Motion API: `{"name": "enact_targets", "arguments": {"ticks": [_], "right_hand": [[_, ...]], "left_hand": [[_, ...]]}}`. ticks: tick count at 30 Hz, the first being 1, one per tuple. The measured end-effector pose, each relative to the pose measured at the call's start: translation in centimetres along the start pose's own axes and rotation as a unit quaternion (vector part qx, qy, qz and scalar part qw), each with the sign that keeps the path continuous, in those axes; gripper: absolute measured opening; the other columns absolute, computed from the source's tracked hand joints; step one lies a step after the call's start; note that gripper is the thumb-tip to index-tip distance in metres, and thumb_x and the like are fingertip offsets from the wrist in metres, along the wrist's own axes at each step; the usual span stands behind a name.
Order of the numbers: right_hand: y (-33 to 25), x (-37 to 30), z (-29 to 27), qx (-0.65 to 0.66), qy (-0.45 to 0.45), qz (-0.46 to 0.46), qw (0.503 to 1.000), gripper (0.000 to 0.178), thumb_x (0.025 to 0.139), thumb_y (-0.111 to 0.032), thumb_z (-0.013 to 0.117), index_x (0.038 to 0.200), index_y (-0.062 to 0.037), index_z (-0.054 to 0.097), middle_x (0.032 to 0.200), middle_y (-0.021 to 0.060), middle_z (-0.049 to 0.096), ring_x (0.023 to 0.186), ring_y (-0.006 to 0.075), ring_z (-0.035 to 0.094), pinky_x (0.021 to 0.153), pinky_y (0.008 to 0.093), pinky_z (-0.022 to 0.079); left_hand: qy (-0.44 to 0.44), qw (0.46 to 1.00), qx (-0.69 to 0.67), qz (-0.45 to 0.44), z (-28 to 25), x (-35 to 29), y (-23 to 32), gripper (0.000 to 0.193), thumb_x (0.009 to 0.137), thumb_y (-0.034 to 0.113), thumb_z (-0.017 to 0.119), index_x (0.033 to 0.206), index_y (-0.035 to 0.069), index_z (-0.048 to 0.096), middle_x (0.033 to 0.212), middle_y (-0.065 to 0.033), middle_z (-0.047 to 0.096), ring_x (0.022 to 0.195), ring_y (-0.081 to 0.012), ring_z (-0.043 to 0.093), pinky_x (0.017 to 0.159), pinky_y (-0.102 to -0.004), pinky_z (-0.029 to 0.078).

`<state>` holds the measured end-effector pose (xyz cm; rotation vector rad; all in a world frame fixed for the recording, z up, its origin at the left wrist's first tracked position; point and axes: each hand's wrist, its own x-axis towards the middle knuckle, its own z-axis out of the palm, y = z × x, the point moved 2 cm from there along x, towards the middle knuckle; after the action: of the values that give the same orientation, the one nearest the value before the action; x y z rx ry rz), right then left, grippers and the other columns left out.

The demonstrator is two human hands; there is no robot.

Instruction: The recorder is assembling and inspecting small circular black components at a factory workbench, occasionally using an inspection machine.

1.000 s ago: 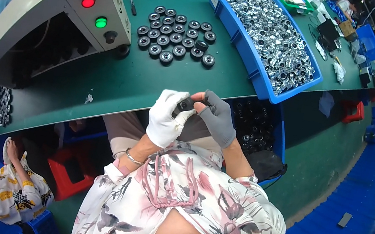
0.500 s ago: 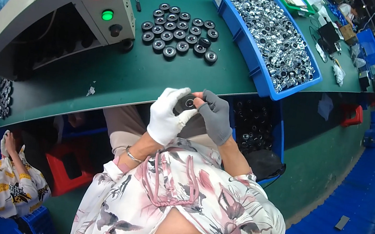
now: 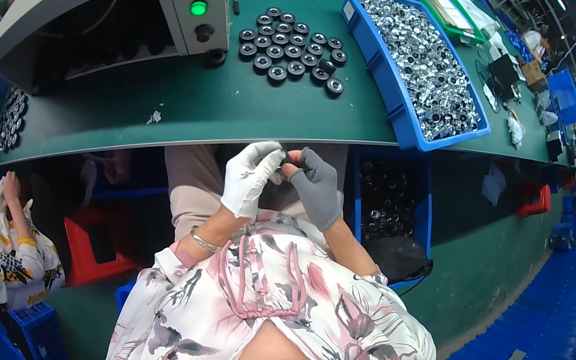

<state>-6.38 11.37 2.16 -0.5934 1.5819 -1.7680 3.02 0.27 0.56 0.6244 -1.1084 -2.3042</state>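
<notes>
The white-gloved left hand (image 3: pixel 247 180) and the grey-gloved right hand (image 3: pixel 318 190), its fingertips (image 3: pixel 294 156) bare, curl inward, pinching a small dark part (image 3: pixel 284 158), mostly hidden, between them, by the near edge of the smooth green tabletop (image 3: pixel 228 110). Beyond lie round black wheels (image 3: pixel 293 52) with shiny centres; a blue plastic bin (image 3: pixel 397 110) holds glossy silvery pieces (image 3: pixel 424 66).

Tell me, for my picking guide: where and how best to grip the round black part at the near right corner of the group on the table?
Probably by the dark outer rim of that round black part, pinched from above and the near right. It lies flat, pale-centred face up; its near and right sides are open, while neighbouring parts crowd its far left.
</notes>
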Motion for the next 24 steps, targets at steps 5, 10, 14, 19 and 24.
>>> {"name": "enact_targets", "arguments": {"ticks": [5,10,14,19,24], "right_hand": [[-0.5,0.0,0.1,-0.065,-0.025,-0.034,0.997,0.013,0.093,-0.001,0.065,0.105,0.0042,0.064,0.092,0.0023,0.066,0.080,0.0059,0.060,0.075,0.0217,0.051],[0.1,0.7,-0.6,-0.049,-0.057,-0.017,0.997,0.017,0.091,-0.005,0.069,0.105,0.0029,0.064,0.092,0.0027,0.066,0.085,0.0075,0.061,0.074,0.0238,0.051],[1.3,1.4,-1.1,-0.110,-0.029,-0.055,0.992,0.026,0.086,-0.009,0.073,0.109,0.0025,0.065,0.095,0.0047,0.065,0.086,0.0096,0.062,0.075,0.0241,0.051],[-0.3,1.4,-1.4,-0.204,-0.088,-0.158,0.962,0.041,0.077,-0.004,0.076,0.117,0.0025,0.066,0.110,0.0106,0.058,0.096,0.0196,0.062,0.080,0.0303,0.052],[-1.0,2.5,-2.2,-0.387,-0.069,-0.313,0.865,0.041,0.071,-0.006,0.078,0.109,0.0017,0.066,0.103,0.0128,0.059,0.092,0.0300,0.060,0.079,0.0375,0.051]], "left_hand": [[-0.024,0.999,0.046,-0.001,-0.9,0.3,-0.2,0.021,0.099,0.015,0.066,0.110,-0.003,0.067,0.091,-0.0046,0.067,0.069,-0.0094,0.059,0.063,-0.0226,0.049],[-0.044,0.986,-0.108,-0.122,-1.4,0.8,-0.6,0.025,0.099,0.021,0.067,0.112,0.000,0.068,0.095,-0.0036,0.066,0.075,-0.0099,0.059,0.062,-0.0236,0.047],[-0.027,0.983,-0.113,-0.140,-1.0,0.8,-1.5,0.030,0.099,0.025,0.066,0.118,0.001,0.067,0.101,-0.0021,0.066,0.081,-0.0095,0.058,0.062,-0.0248,0.046],[-0.040,0.989,-0.080,-0.115,-0.5,0.7,-1.1,0.034,0.100,0.028,0.064,0.121,0.000,0.065,0.106,-0.0031,0.065,0.079,-0.0096,0.058,0.063,-0.0253,0.047],[-0.087,0.957,0.269,-0.069,-1.1,1.5,-0.7,0.030,0.094,0.011,0.070,0.120,-0.003,0.066,0.104,-0.0071,0.069,0.084,-0.0108,0.064,0.075,-0.0255,0.053]]}}
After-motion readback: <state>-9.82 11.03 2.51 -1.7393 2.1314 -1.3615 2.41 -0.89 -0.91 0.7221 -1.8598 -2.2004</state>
